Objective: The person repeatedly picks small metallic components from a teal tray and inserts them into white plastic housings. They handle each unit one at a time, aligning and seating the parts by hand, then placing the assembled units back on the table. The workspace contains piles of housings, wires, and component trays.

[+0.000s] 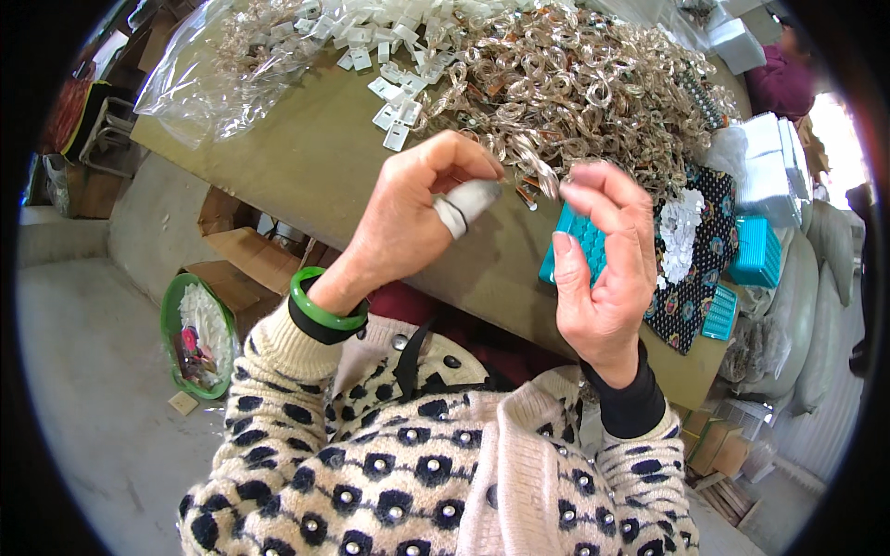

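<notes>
Silvery-pink coiled wire (536, 165) lies at 1 o'clock from the middle of the view, between a person's two bare hands, at the near edge of a large heap of similar coils (584, 83) on a table (306, 176).

The left hand (403, 213), just off centre toward 11 o'clock, has its wrapped thumb (468, 202) and forefinger drawn close together; whether a strand is caught between them, I cannot tell. At 3 o'clock, the right hand (607, 278) is spread, thumb well apart from its bent fingers, whose tips come right beside the coil; contact is unclear.

Handling such a coil well probably calls for a light pinch near one end, the other hand steadying the loops so they do not snag on the heap. Keeping the wrapped thumb's pressure gentle seems wise, since the covering may dull its feel.

The coil looks slender, shiny and partly see-through, bunched into a narrow, twisted bundle. Its neighbours form rounder loops, with small coppery-brown bits among them.

White plastic pieces (399, 107) lie toward 12 o'clock, left of the heap. A teal tray (579, 232) sits toward 2 o'clock, partly hidden behind the right hand.
</notes>
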The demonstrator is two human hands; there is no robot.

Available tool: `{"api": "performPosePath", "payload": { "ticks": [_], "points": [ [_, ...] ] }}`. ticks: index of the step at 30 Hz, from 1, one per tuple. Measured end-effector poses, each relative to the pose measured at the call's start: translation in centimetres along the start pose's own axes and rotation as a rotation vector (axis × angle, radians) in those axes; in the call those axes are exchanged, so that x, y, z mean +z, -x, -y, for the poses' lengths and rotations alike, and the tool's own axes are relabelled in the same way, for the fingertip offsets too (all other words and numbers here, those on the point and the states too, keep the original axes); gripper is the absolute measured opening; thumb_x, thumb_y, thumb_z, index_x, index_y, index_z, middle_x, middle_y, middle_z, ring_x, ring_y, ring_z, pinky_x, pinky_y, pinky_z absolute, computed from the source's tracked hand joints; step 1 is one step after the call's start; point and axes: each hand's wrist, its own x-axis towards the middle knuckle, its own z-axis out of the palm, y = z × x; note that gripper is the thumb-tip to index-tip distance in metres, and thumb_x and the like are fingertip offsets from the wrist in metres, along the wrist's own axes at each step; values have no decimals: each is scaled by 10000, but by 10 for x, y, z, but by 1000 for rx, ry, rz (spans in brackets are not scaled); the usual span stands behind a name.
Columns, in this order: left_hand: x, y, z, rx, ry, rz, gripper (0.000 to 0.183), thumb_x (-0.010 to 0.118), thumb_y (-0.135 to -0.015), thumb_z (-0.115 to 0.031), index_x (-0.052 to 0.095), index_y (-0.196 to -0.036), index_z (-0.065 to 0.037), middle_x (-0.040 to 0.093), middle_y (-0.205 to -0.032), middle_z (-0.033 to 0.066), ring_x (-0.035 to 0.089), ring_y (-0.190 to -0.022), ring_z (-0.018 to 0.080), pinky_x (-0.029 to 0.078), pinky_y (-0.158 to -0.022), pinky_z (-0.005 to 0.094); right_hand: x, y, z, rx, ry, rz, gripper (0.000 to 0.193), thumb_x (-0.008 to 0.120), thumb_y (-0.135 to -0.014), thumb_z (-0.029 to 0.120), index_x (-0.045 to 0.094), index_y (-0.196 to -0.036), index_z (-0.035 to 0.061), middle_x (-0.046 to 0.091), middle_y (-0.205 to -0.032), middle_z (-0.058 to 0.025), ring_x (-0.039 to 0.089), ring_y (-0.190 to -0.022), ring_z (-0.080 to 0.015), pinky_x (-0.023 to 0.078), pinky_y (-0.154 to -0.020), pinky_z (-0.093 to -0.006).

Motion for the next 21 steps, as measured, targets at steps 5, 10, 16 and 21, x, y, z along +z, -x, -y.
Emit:
{"api": "performPosePath", "payload": {
  "ticks": [5,10,16,21],
  "points": [
    [13,10,-12,146,-211,41,187,736,-759,35,618,-897,-11,602,-860,55,597,-722,151,508,-627,258,6,-4,-6,-133,211,182,582,599,-685,-80,573,-1260,11,589,-1212,-156,510,-1189,-377,417,-1000,-432],
    [17,17,-17,174,-213,-23,221,761,-733,31,624,-897,-24,608,-889,50,594,-745,144,495,-618,255,8,14,-5,132,-101,223,566,585,-702,-118,562,-1257,-8,591,-1199,-168,528,-1172,-370,422,-1007,-443],
    [24,21,-22,161,-122,97,236,777,-734,19,622,-906,-24,612,-915,48,602,-776,134,499,-629,243,11,19,-11,-108,-33,140,642,590,-646,-155,546,-1272,-16,584,-1247,-183,508,-1237,-399,419,-1029,-468],
    [22,27,-24,-2,19,84,234,800,-752,-7,636,-918,-4,586,-939,62,563,-846,107,451,-665,225,6,26,-3,155,-155,164,350,639,-792,-100,602,-1132,-25,663,-963,-110,649,-788,-173,511,-763,-283]
  ]
}}
